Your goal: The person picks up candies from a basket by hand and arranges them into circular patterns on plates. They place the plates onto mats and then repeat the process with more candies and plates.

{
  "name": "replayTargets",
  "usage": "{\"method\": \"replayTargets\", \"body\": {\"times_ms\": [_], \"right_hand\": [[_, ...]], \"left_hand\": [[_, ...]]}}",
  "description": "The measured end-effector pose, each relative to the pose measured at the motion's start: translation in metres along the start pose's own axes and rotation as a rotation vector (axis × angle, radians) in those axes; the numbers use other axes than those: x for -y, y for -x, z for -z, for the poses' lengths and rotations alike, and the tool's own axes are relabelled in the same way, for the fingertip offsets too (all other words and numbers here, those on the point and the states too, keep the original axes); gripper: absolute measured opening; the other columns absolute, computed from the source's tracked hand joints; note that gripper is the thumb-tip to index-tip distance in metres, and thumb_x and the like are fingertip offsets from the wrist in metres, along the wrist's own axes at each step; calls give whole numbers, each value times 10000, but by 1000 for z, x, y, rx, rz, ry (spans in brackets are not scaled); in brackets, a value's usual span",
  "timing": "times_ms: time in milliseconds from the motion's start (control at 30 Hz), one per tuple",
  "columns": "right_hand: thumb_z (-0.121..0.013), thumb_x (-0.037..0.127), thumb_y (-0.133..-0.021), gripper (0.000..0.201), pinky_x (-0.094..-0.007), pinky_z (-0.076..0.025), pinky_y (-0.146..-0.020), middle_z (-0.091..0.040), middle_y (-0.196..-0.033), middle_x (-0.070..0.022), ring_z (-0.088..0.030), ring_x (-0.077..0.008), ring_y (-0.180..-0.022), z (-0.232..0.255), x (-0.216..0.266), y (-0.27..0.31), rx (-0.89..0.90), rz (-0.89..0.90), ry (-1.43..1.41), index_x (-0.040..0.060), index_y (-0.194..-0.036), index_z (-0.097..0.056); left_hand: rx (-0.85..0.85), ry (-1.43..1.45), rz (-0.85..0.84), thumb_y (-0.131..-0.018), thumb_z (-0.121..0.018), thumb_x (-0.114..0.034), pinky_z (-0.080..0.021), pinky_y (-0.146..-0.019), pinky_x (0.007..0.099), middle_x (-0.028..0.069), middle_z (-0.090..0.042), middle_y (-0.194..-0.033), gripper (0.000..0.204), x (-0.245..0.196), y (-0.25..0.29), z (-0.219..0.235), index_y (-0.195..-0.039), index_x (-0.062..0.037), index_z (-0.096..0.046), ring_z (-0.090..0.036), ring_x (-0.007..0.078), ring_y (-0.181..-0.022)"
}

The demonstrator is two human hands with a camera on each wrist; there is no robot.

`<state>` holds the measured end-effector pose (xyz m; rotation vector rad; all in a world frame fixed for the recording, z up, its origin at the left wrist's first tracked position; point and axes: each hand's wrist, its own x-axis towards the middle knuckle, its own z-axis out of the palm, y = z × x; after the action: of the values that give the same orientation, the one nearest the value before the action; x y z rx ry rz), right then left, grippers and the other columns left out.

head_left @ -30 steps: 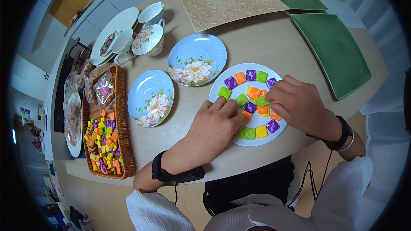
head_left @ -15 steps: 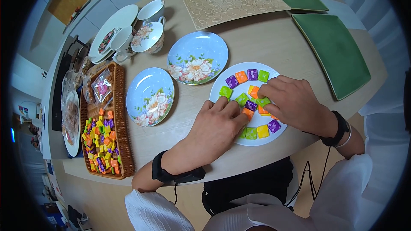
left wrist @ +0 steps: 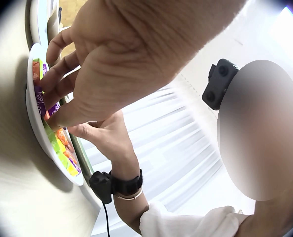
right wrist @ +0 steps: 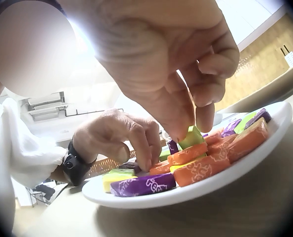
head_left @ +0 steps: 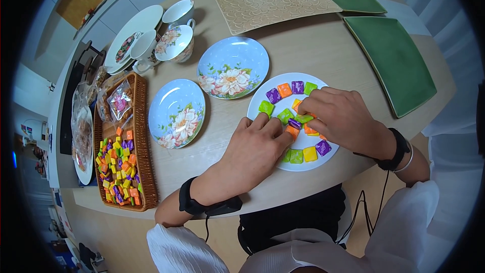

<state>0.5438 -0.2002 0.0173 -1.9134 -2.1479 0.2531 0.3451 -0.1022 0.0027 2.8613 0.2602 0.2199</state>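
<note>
A round white plate near the table's front edge bears square wrapped candies in purple, orange, green and yellow. Several lie in an arc along its rim; others are heaped in the middle. My right hand pinches a green candy over the heap between thumb and fingertips. The left hand is low over the plate's near left side, thumb and index finger on an orange candy at the heap's edge. A purple candy tilts beside it. Its fingertips are partly hidden in the head view.
A wicker basket of loose candies and bagged pastries stands left. Two blue floral plates lie between it and the white plate. Floral cups are behind; a beige square plate and green plates lie at the back and right.
The green candy in my right fingers has shifted slightly left and tilted over the heap. The purple candy beside the left fingertips has tipped up. My left hand has barely moved.
</note>
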Motion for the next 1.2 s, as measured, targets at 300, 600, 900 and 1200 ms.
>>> {"method": "replayTargets", "body": {"times_ms": [300, 600, 900, 1200], "right_hand": [[-604, 149, -832, 170, -412, -433, -672, -647, -893, -40, -629, -258, -858, -3, -2, -7, -60, -31, 3, 118, -998, -582], [-624, 164, -801, 131, -398, -455, -641, -640, -776, -47, -628, -257, -770, 4, -13, -4, -151, 0, -75, 119, -922, -599], [-643, 198, -802, 212, -395, -426, -611, -564, -901, -23, -604, -209, -843, -2, -4, 15, -11, 28, 12, 116, -984, -570], [-657, 83, -775, 228, -339, -482, -677, -591, -918, -70, -616, -237, -803, 16, -15, 19, -166, -101, -150, 64, -991, -585]], "left_hand": [[-1, -8, -1, -823, -627, -163, -410, -720, 355, 28, -564, -906, 180, 0, 0, 1, -995, -120, -658, -535, 199, -881], [13, -40, 8, -794, -686, -171, -414, -714, 350, 7, -572, -917, 185, -1, 0, 2, -974, -147, -652, -538, 193, -885], [13, -4, -6, -827, -595, -142, -404, -720, 360, 39, -559, -896, 200, -1, -1, 4, -1013, -107, -659, -535, 203, -889], [-106, 150, 92, -769, -677, -59, -456, -789, 381, 87, -555, -996, 309, 2, 0, 19, -1068, -123, -632, -541, 240, -934]]}}
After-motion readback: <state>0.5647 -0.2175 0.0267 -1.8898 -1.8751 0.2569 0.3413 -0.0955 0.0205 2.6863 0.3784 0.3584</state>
